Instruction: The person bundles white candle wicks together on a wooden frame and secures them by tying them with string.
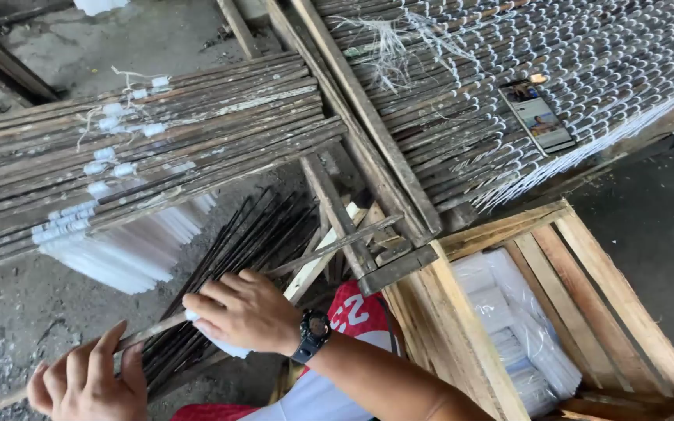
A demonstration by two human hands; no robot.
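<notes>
My left hand [87,383] grips the near end of a long thin wooden stick [317,254] at the bottom left. That stick runs up and to the right across a bundle of dark thin rods [235,257]. My right hand [243,312], with a black watch on the wrist, rests on the stick and holds a white candle-like piece [224,344] under its fingers. A rack of wooden sticks [157,132] with white candles [130,253] hanging beneath it lies to the upper left of my hands.
A second large rack [587,62] filled with rows of white candle tips fills the upper right, with a phone [538,117] lying on it. A wooden crate [571,312] lined with clear plastic stands at the lower right. The concrete floor [17,312] shows at the left.
</notes>
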